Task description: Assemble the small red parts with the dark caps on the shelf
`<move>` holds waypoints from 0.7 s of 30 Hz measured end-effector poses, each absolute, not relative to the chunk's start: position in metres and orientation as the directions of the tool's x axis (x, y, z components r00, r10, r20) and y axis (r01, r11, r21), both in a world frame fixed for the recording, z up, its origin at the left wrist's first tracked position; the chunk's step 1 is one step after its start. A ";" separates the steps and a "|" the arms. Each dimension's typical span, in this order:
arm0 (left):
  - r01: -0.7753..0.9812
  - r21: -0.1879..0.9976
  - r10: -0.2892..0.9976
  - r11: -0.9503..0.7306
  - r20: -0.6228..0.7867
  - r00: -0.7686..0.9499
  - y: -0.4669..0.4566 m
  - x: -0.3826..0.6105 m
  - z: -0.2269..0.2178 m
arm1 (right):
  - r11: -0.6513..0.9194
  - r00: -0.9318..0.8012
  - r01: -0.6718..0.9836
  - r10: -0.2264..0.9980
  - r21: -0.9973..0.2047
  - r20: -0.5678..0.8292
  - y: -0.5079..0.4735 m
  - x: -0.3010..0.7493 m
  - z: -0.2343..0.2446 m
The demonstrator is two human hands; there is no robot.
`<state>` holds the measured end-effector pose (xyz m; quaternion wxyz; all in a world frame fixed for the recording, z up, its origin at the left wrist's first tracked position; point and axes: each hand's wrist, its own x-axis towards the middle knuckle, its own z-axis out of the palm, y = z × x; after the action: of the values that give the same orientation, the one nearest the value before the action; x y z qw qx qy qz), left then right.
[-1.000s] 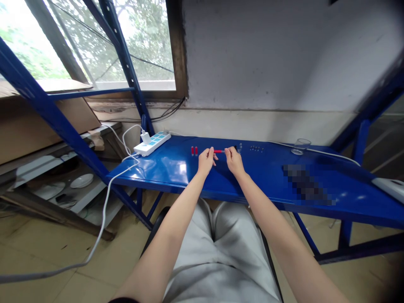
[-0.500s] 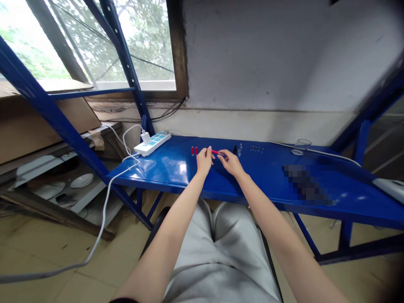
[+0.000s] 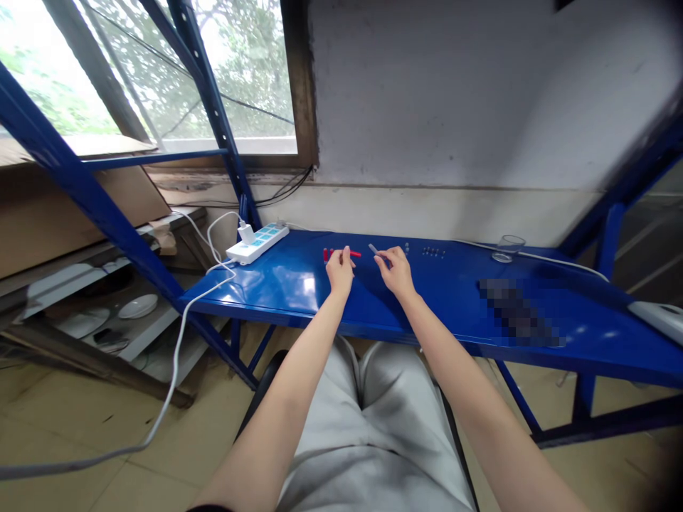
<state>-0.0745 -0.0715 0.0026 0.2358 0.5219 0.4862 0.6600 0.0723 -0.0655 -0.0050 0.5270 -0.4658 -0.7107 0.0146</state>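
Observation:
My left hand [image 3: 339,274] is closed on a slim red tube-shaped piece [image 3: 356,254], whose end sticks out to the right past the thumb. My right hand [image 3: 398,272] pinches a small pale, see-through stick-like piece [image 3: 372,248] that points left toward the red one. A short gap separates the two pieces. Just behind my left hand, short red cylinders [image 3: 325,253] stand on the blue table, partly hidden by the fingers. Small clear pieces [image 3: 407,248] sit beyond my right hand, partly covered by it.
Several tiny bits [image 3: 434,252] lie in rows on the blue table [image 3: 288,288]. A clear glass [image 3: 509,247] stands at the back right, near a pixelated dark object [image 3: 520,313]. A white power strip [image 3: 259,242] with a trailing cable occupies the left end.
My hands have drawn apart. The red piece, earlier between both hands, is now only in my left hand, and a pale piece shows in my right fingers.

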 end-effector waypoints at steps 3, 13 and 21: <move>0.223 0.862 0.851 -0.456 0.495 -0.175 -0.071 -0.071 0.001 | 0.586 -0.013 0.579 0.702 -0.567 0.712 -0.067 0.070 -0.002; 0.209 0.851 0.872 -0.481 0.490 0.014 -0.068 -0.068 -0.005 | 0.576 -0.140 0.416 0.805 -0.704 0.577 -0.063 0.066 -0.009; 0.217 0.833 0.851 -0.508 0.525 -0.021 -0.068 -0.069 -0.004 | 0.563 -0.194 0.421 0.822 -0.711 0.536 -0.064 0.064 -0.008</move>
<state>-0.0693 -0.0677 -0.0041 0.2722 0.6445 0.4144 0.5820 0.0636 -0.0644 -0.0080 0.4782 -0.4178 -0.7435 0.2098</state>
